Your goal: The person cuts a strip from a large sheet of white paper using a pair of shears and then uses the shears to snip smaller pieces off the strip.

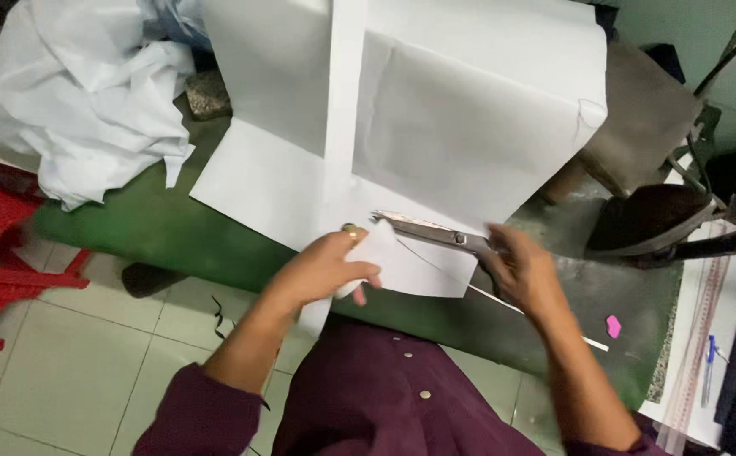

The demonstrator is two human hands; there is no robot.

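At the near edge of a green table [165,232], a sheet of white fabric [469,110] is laid flat, with a long white strip [344,93] lying across it from twelve o'clock down toward the centre. The sheet's near corner, at about six o'clock of the sheet, is pinched in the left hand [327,268], whose fingers are closed together on the lifted flap of cloth. A pair of metal scissors [431,232] is gripped by the right hand [524,270] at four o'clock of the sheet; the fingers are curled shut around the handles, which are hidden, and the blades are pointed toward nine o'clock and set against the cloth just beside the left hand. Whether the blades are parted cannot be told. A heap of crumpled white cloth [89,93] is piled at ten o'clock on the table. A flat iron [655,219] is seen at three o'clock, well apart from the hands. A small pink piece of chalk [613,326] is placed at four o'clock on the table, near the right forearm, and a blue pen [709,359] is seen on a white board at the far right. A red plastic stool [0,262] is stood on the tiled floor at nine o'clock.
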